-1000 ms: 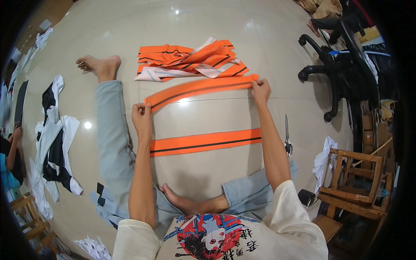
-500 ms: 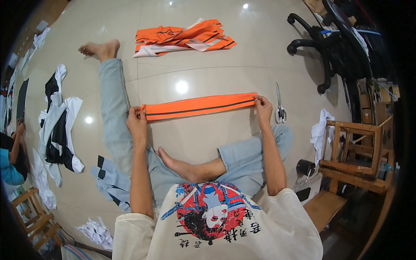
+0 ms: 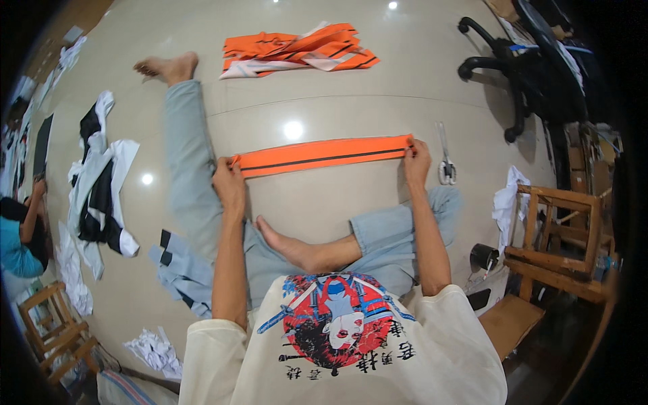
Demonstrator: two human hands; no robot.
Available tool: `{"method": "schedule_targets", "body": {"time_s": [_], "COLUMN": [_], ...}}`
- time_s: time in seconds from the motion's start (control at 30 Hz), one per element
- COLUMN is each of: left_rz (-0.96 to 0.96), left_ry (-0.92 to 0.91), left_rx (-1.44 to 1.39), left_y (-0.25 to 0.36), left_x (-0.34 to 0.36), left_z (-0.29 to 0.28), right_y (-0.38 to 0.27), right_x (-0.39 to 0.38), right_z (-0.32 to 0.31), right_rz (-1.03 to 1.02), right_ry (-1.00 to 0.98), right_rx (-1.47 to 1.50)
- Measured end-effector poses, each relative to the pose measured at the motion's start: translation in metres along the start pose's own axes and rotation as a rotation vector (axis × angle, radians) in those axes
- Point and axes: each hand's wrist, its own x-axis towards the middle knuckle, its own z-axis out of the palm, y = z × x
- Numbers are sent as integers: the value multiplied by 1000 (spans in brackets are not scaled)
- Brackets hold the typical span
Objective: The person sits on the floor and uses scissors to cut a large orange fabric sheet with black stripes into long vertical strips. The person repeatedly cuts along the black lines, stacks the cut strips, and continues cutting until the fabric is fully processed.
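Note:
An orange fabric strip [image 3: 324, 156] with one dark lengthwise stripe stretches between my hands, above the tiled floor and in front of my bent leg. My left hand [image 3: 229, 181] pinches its left end, where a corner is bunched up. At the other end, my right hand [image 3: 417, 162] grips the strip's right edge between thumb and fingers. Just right of that hand, a pair of scissors [image 3: 446, 171] lies on the floor, blades pointing away from me. Farther off, beyond the strip, rests a loose pile of orange striped fabric strips [image 3: 290, 48] with some white among them.
Black, white and grey cloth pieces [image 3: 98, 175] lie on the left, with grey-blue cloth [image 3: 181, 270] beside my left thigh. A black wheeled chair [image 3: 513, 74] stands far right, a wooden stool [image 3: 557, 229] nearer. At the left edge sits another person [image 3: 20, 236].
The view has shifted a little, so most of the scene sits slightly right and higher. Both hands still hold the orange strip taut by its ends.

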Motion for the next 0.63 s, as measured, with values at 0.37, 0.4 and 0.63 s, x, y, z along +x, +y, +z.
{"method": "schedule_targets", "body": {"time_s": [0.37, 0.4, 0.63], "left_rz": [-77, -72, -142], "left_ry": [-7, -12, -50], "left_rx": [17, 14, 32], "left_y": [14, 13, 12], "left_x": [4, 4, 5], "left_z": [-3, -2, 1], "right_y": [-7, -4, -1], "right_x": [-1, -1, 1], "right_z": [-1, 0, 0], "right_rz": [45, 43, 94], "right_ry": [-38, -28, -111], "right_rx": [14, 29, -111]}}
